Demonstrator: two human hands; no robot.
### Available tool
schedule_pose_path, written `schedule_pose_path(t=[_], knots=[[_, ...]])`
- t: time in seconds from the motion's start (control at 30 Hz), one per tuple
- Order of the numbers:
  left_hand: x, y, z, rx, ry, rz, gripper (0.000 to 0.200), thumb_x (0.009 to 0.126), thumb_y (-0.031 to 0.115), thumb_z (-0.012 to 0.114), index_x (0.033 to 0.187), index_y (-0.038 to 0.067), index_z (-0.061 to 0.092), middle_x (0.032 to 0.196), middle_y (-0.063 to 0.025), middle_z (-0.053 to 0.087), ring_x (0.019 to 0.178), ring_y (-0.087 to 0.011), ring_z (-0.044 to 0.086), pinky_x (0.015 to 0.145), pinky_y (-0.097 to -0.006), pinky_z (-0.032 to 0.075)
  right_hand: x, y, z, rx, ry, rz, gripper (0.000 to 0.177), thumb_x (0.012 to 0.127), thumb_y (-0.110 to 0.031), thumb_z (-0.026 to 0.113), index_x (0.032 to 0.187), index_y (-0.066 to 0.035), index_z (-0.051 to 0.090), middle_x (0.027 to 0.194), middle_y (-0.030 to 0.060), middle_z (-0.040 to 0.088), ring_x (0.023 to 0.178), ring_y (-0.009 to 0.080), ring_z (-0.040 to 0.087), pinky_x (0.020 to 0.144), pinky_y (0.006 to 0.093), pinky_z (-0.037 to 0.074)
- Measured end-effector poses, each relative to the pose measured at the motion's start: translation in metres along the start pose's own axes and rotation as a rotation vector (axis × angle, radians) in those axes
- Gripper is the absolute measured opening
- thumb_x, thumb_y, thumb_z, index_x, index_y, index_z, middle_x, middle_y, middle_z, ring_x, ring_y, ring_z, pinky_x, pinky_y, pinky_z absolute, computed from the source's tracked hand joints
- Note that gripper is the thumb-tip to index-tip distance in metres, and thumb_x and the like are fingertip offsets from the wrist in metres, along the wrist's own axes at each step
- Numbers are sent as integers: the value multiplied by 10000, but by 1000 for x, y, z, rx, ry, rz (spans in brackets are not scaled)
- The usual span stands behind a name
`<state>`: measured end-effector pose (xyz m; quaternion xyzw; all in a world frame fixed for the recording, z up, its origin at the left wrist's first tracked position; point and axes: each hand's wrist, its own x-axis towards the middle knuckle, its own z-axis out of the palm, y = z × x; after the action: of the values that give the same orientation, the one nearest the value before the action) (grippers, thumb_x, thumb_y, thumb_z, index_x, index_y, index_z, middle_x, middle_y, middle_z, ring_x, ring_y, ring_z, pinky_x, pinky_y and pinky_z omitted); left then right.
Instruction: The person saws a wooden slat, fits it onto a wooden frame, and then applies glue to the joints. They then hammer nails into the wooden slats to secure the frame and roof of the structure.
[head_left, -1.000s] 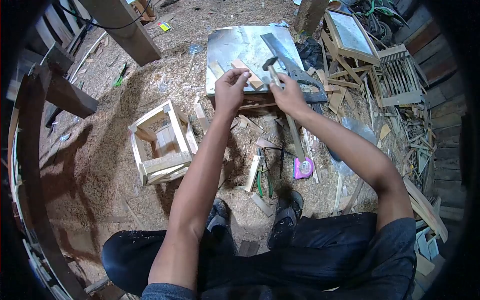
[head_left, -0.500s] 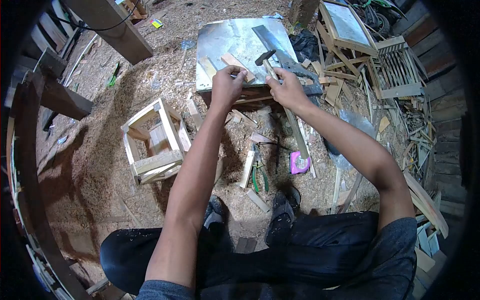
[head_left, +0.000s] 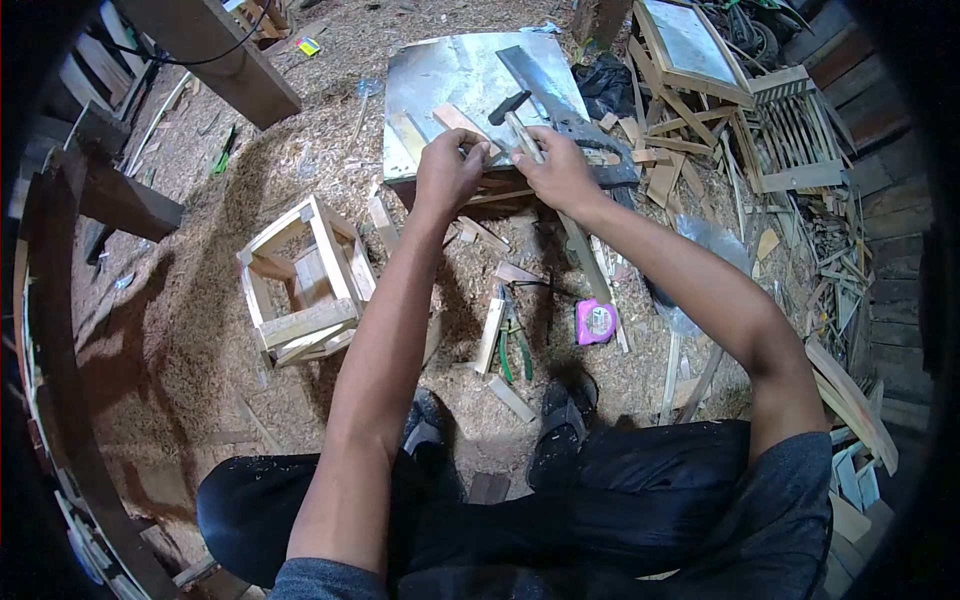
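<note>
My right hand (head_left: 555, 170) is closed round the wooden handle of a hammer (head_left: 510, 107), whose dark head points away from me above the box-like work surface (head_left: 425, 70). To its left, my left hand (head_left: 450, 170) has its thumb and fingers pinched together; whatever may be between them is too small to make out. Just beyond the left fingertips lies a short wooden block (head_left: 458, 119), with a second wood piece (head_left: 406, 136) to its left. A handsaw (head_left: 530, 75) rests on the surface behind the hammer.
On the shavings-covered floor stand a small wooden frame (head_left: 308, 280), green-handled pliers (head_left: 515, 350) and a pink tape measure (head_left: 596, 322). Wooden posts (head_left: 215, 60) rise on the left. Scrap wood (head_left: 675, 180) and a framed panel (head_left: 690, 45) are piled at the right.
Both hands have shifted slightly left in view, and the hammer head has moved left and a little up. The right hand has come nearer the left one. The view itself has shifted slightly.
</note>
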<state>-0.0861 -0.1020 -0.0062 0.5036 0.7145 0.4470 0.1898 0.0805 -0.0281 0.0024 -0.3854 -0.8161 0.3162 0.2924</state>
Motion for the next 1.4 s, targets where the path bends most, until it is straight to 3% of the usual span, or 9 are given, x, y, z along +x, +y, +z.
schedule_pose_path(t=[0.03, 0.1, 0.5, 0.73, 0.97, 1.03, 1.13, 1.2, 1.4], knots=[[-1, 0, 1, 1, 0, 1, 234, 898, 214, 696, 951, -13, 714, 720, -102, 685, 639, -148, 613, 624, -316, 491, 2, -3, 2, 1, 1, 0, 372, 896, -183, 690, 1182, 43, 620, 918, 150, 706, 788, 228, 679, 740, 357, 525], [-3, -1, 4, 22, 51, 26, 235, 907, 212, 690, 956, -16, 709, 725, -105, 684, 647, -144, 609, 632, -319, 494, 6, -7, 5, 52, -22, 77, 309, 874, -202, 676, 1105, 1, 646, 970, 227, 685, 938, 365, 669, 838, 443, 507], [-7, -10, 12, -54, 120, 40, 221, 893, 188, 707, 931, -29, 691, 715, -105, 669, 631, -144, 601, 614, -309, 491, 9, -9, -12, 56, -130, -29, 342, 905, -199, 625, 1148, 42, 629, 1015, 248, 683, 974, 369, 667, 879, 428, 499], [-2, -7, 13, -54, 41, -18, 253, 856, 222, 742, 884, -28, 713, 699, -93, 673, 625, -139, 605, 598, -310, 491, 10, -5, -8, 121, -200, 62, 326, 921, -183, 611, 1169, 28, 628, 1032, 247, 679, 979, 351, 666, 872, 416, 493], [-2, -4, 10, -112, 61, -72, 238, 872, 201, 712, 888, -36, 703, 687, -90, 665, 612, -142, 599, 597, -309, 486, 9, -2, -5, 183, -250, 79, 311, 932, -177, 606, 1168, 24, 628, 995, 224, 686, 942, 309, 670, 845, 404, 494], [3, -9, 8, -14, 42, 19, 242, 881, 197, 692, 885, -45, 694, 681, -98, 658, 613, -142, 596, 600, -311, 483, 7, -1, -5, 188, -247, 83, 312, 932, -175, 608, 1172, 23, 627, 991, 220, 688, 939, 300, 670, 845, 402, 494], [8, -10, 6, 36, -35, -8, 247, 882, 199, 683, 882, -47, 689, 675, -112, 658, 618, -155, 606, 603, -325, 488, 8, 1, -3, 207, -237, 55, 310, 929, -171, 613, 1171, 21, 631, 989, 217, 691, 933, 283, 670, 842, 398, 495], [10, -11, 7, 66, -23, 20, 242, 879, 197, 682, 882, -44, 689, 705, -127, 661, 641, -184, 622, 623, -339, 495, 8, 2, 1, 211, -197, -22, 230, 975, -135, 598, 1163, -7, 629, 725, -27, 551, 582, 58, 495, 522, 256, 414], [6, -5, 7, 140, 25, 108, 232, 864, 195, 686, 879, -36, 687, 839, -183, 646, 762, -298, 647, 728, -390, 502, 10, 6, 3, 220, -205, -10, 246, 974, -152, 609, 1172, -7, 630, 717, -29, 547, 586, 60, 496, 527, 259, 419]])
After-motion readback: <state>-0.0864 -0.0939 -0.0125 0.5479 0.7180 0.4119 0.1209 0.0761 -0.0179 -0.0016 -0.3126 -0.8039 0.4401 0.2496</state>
